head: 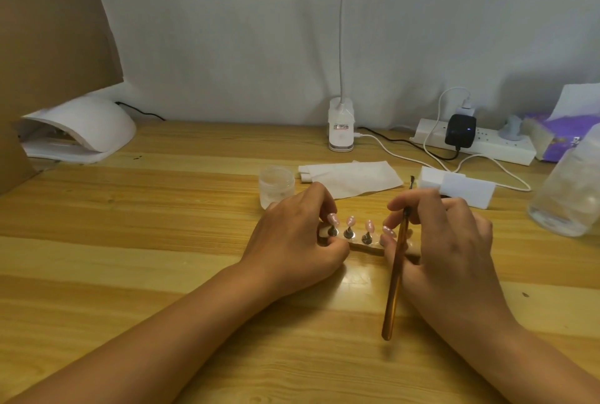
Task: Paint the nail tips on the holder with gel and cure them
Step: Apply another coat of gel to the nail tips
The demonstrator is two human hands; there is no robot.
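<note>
On the pale wooden worktop [162, 241], with the white domed curing lamp [81, 130] sitting far left, I am steadying the pale strip holder [367, 246] at centre. My left hand [292, 241] is pinching its left end with curled fingers, and my right hand [454, 241] is gripping the slim amber-handled brush [394, 280]. The small glossy pink nail tips [350, 221] are looking light and smudge-prone, so I am judging the holder's ends the safest hold.
</note>
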